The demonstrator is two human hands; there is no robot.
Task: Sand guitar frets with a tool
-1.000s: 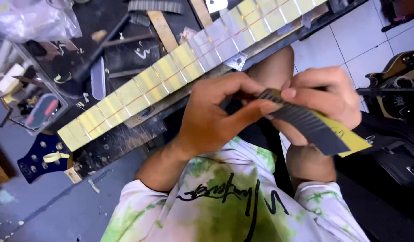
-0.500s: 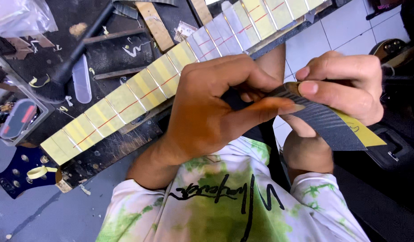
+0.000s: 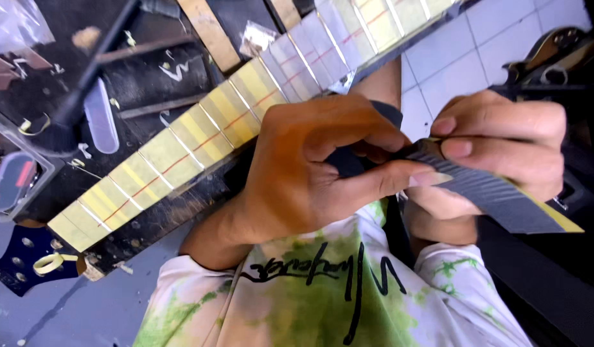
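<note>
I hold a flat dark strip (image 3: 496,196) between both hands, in front of my chest and above my tie-dye shirt (image 3: 322,302). My left hand (image 3: 316,173) is curled around its near end, thumb pressed along the strip's edge. My right hand (image 3: 502,148) pinches the strip from above, fingers folded over its top face. The strip is long and tapered, with a finely ribbed dark grey surface and a yellow underside showing along its far edge. Just beyond my left hand lies a guitar neck (image 3: 200,141), its fretboard covered in yellowish masking tape between thin metal frets, with a red line running lengthwise. A dark blue headstock (image 3: 20,257) sits at its lower end.
</note>
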